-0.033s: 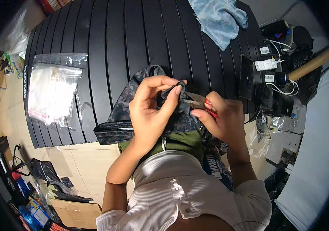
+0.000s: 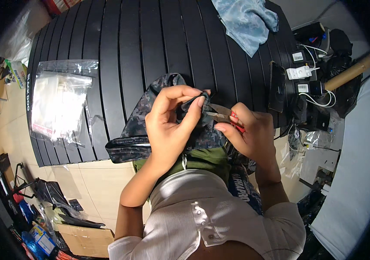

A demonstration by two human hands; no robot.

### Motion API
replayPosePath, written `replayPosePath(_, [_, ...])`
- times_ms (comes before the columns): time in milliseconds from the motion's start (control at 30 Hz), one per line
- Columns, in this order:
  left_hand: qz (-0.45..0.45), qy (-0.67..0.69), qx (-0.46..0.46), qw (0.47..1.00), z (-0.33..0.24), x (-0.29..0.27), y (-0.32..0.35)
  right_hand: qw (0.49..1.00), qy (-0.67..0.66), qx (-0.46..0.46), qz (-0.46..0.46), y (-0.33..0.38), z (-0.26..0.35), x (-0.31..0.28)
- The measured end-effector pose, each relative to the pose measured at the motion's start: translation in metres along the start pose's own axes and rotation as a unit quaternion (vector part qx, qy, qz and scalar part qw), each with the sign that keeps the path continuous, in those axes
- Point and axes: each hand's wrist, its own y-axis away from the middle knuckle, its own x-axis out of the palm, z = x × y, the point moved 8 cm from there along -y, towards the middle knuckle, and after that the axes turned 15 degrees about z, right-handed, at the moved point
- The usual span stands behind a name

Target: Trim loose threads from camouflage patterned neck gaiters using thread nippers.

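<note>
A dark cloth piece with a digital camouflage pattern (image 2: 143, 113) lies over the table's near edge and my lap. My left hand (image 2: 169, 121) is closed, pinching a folded edge of it between thumb and forefinger. My right hand (image 2: 252, 132) is closed on scissors (image 2: 224, 115) with red handles. Their blades are parted and point left, with the tips right by the pinched fold. Whether the blades touch the cloth I cannot tell. A finished band-like edge (image 2: 128, 147) of the cloth sticks out left of my left wrist.
The black slatted table (image 2: 120, 52) carries clear plastic bags (image 2: 61, 102) at the left and a light blue patterned cloth (image 2: 250, 24) at the far right. A dark phone-like slab (image 2: 276, 86), white chargers (image 2: 299, 73) and cables line the right edge. A cardboard tube (image 2: 349, 73) juts in beyond them.
</note>
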Motion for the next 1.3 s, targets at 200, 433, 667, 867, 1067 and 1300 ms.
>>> replayPosePath(200, [-0.015,-0.087,0.032,0.996,-0.006,0.003,0.002,1.0,-0.024,0.01,-0.01,0.0,0.0,0.0])
replayPosePath(433, [-0.045,-0.087,0.1,0.99,-0.008,0.009,0.007,0.997,-0.074,-0.008,-0.021,-0.001,0.001,0.002])
replayPosePath(667, [-0.039,-0.023,0.023,0.999,0.002,0.009,0.005,0.977,-0.186,-0.06,-0.088,0.013,0.002,-0.018])
replayPosePath(867, [-0.031,0.033,0.016,0.999,0.002,0.009,0.001,0.993,-0.106,-0.037,-0.046,0.01,0.0,-0.01])
replayPosePath(1067, [-0.011,0.048,0.008,0.999,0.002,0.009,0.001,0.994,-0.075,-0.026,-0.075,0.012,-0.006,-0.002])
replayPosePath(1300, [0.022,0.0,-0.059,0.998,0.001,0.011,-0.003,0.998,-0.008,-0.023,-0.058,0.008,-0.002,-0.008])
